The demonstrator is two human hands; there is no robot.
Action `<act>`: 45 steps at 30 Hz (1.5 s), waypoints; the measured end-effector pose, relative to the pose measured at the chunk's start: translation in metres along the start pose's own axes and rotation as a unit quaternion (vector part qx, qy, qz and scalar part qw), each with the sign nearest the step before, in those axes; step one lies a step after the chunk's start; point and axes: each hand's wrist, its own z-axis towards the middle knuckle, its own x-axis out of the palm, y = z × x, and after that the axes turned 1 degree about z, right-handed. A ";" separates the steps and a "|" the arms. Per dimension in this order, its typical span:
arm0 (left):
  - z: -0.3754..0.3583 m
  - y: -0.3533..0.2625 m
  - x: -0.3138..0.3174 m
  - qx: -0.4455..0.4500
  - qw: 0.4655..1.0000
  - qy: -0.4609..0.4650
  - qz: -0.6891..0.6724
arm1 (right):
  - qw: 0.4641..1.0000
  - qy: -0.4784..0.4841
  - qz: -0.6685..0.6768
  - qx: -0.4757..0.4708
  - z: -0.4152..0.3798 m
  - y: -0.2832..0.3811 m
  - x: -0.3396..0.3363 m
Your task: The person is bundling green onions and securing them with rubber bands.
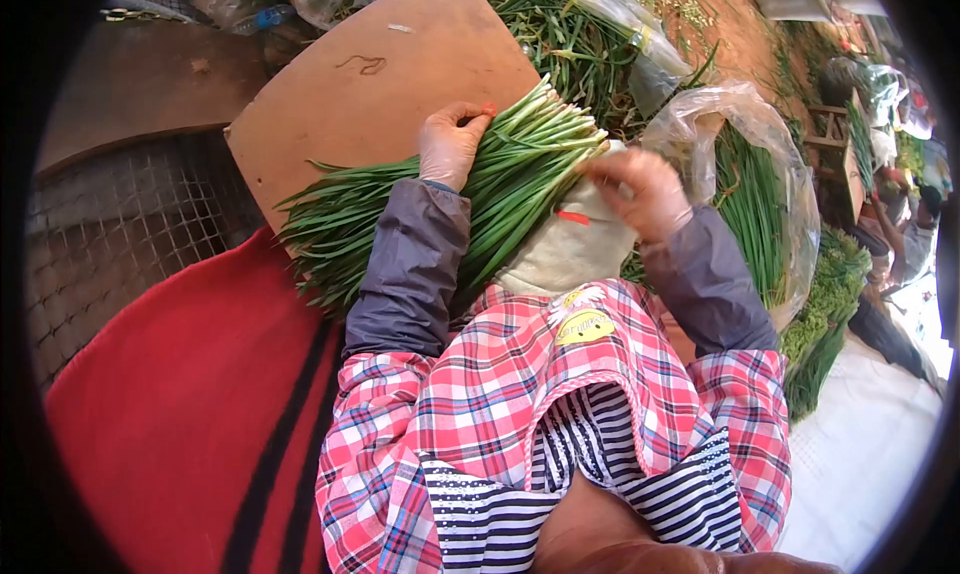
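A thick sheaf of garlic chives (pixel 415 199) lies across a brown board (pixel 365 64) and my lap, pale cut ends to the upper right, green tips fanned to the left. My left hand (pixel 452 146), in a thin clear glove, rests over the stalks with thumb and fingers pinched. A small red bit (pixel 489 110) shows at its fingertips; I cannot tell whether it is held. At the pale ends, my right hand (pixel 645 192), also gloved and slightly blurred, closes its fingertips on the stalks. A red strip (pixel 573 217) lies on the light cloth (pixel 565 254) over my lap.
Loose greens (pixel 570 49) lie in plastic beyond the board. To the right, a clear plastic bag (pixel 800 199) holds more chives, beside leafy green bunches (pixel 825 304). Wire mesh (pixel 130 224) and a red cloth (pixel 190 404) are at left. Other people (pixel 905 229) appear far right.
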 end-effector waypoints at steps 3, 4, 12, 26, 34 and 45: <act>-0.002 -0.012 -0.003 -0.017 0.998 0.015 0.067 | 0.997 -0.078 -0.027 0.010 0.035 0.024 -0.020; -0.003 -0.017 -0.004 -0.029 0.995 0.019 0.089 | 0.997 -0.037 -0.065 0.030 0.044 0.031 -0.014; 0.009 -0.012 -0.005 -0.049 0.997 0.022 0.055 | 0.967 0.176 -0.138 0.121 0.087 0.027 0.028; -0.004 -0.004 0.005 0.001 0.995 -0.094 -0.015 | 0.940 -0.066 -0.096 0.320 0.090 -0.074 -0.030; 0.002 0.004 0.003 0.030 0.994 -0.100 0.018 | 0.962 0.161 -0.216 0.055 0.106 0.045 0.010; -0.002 -0.007 0.001 0.021 0.995 -0.088 0.044 | 0.907 0.012 -0.293 0.303 0.069 -0.086 -0.092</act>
